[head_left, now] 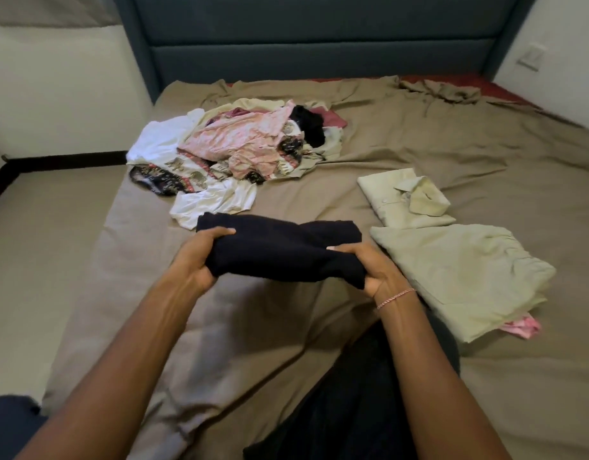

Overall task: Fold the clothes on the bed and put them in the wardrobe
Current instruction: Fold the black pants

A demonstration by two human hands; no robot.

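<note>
Left hand (195,257) and right hand (376,267) have fingers (220,232) curled tight round each end of a folded navy garment (279,250), over the bed (419,134). Right of the fingers: two folded green shirts (459,277). Past them, the messy unfolded pile (240,144).

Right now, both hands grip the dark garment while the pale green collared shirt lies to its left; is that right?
No: the head view shows the collared shirt to the right of the dark garment, which the left hand and right hand grip.
</note>
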